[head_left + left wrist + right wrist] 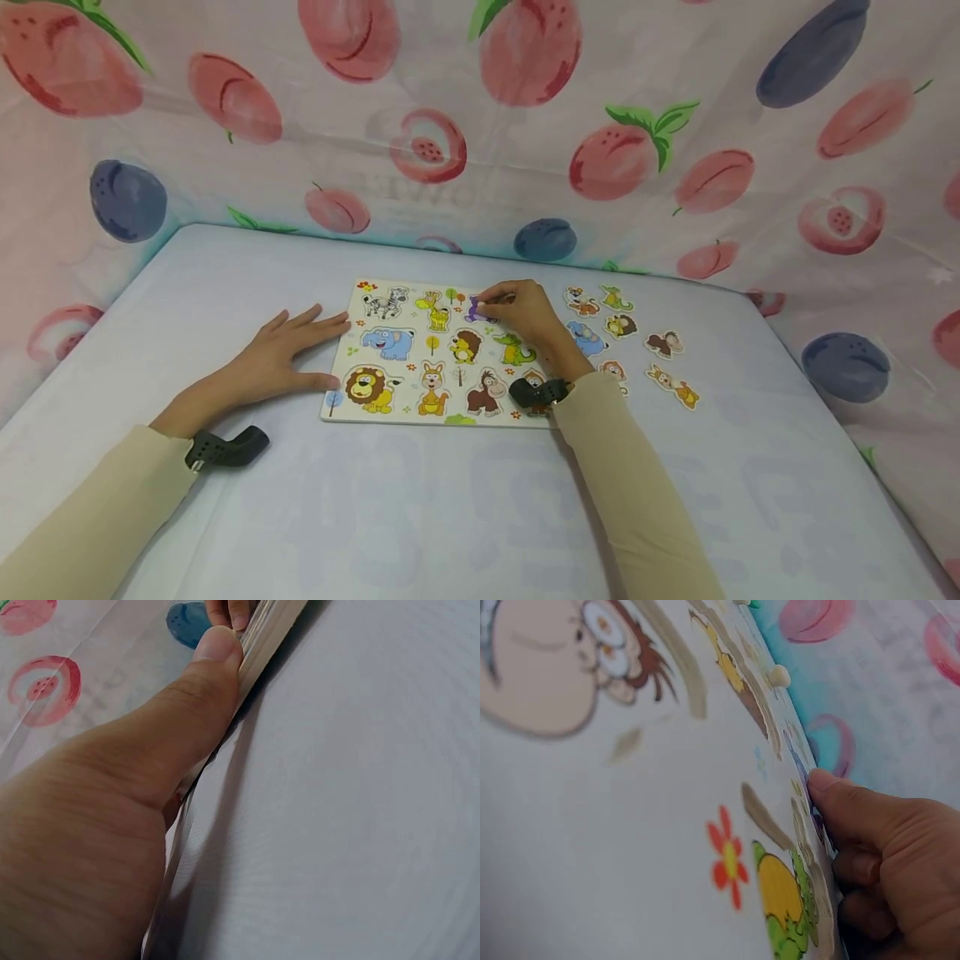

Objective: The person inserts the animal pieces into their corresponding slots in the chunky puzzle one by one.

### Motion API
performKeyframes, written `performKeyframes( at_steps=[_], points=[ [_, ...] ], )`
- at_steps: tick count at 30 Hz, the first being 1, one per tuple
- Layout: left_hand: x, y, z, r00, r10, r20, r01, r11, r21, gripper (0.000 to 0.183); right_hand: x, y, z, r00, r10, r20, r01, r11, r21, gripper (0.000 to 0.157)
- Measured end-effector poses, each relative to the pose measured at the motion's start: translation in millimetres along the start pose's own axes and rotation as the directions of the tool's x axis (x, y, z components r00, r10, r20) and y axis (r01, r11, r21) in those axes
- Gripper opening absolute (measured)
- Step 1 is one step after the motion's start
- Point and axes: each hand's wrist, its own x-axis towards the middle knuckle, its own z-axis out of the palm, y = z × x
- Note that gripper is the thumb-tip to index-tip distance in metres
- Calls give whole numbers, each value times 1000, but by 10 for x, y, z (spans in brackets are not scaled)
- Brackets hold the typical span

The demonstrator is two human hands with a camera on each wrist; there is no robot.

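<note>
A white animal puzzle board (405, 393) lies flat on the table, printed with a zebra, giraffe, lion and other animals. At its left edge rests my left hand (273, 358), fingers spread and straight, the thumb touching the board's lower left side. In the left wrist view the thumb (214, 682) lies along the board's edge. My right hand (528, 312) reaches over the upper right corner, thumb and forefinger pinching a purple animal puzzle piece (474, 312) at its spot on the board. The right wrist view shows the right hand (900, 855) at the board's far side, its fingers curled.
Several loose animal pieces lie right of the board, among them a crocodile (615, 297), a hedgehog (621, 326), a blue elephant (587, 339) and a kangaroo (673, 387). A small pale knob (779, 676) stands up from the board. A fruit-print cloth (495, 150) hangs behind the table.
</note>
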Motion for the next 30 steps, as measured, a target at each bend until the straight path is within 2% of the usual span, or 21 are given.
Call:
performKeyframes(
  at_steps=[4,10,16,23,30],
  points=[
    [-1,1,8,1000,5,9,-5,1000,7,85,-42,-40,-48,1000,-14,16,14,1000,0,21],
    [-1,-7,24,1000,6,14,-6,1000,20,86,-96,-114,-223,994,-106,14,106,994,-12,33],
    [-12,-5,20,1000,8,3,-8,1000,18,85,-187,-196,-402,987,-160,14,160,987,-5,34],
    [-12,-13,23,1000,0,-1,0,1000,17,85,-307,-160,-601,984,-170,-47,170,985,-7,26],
    [1,-1,3,1000,2,12,-2,1000,18,86,-452,-155,-776,977,-192,-91,188,981,-48,28]
  ],
)
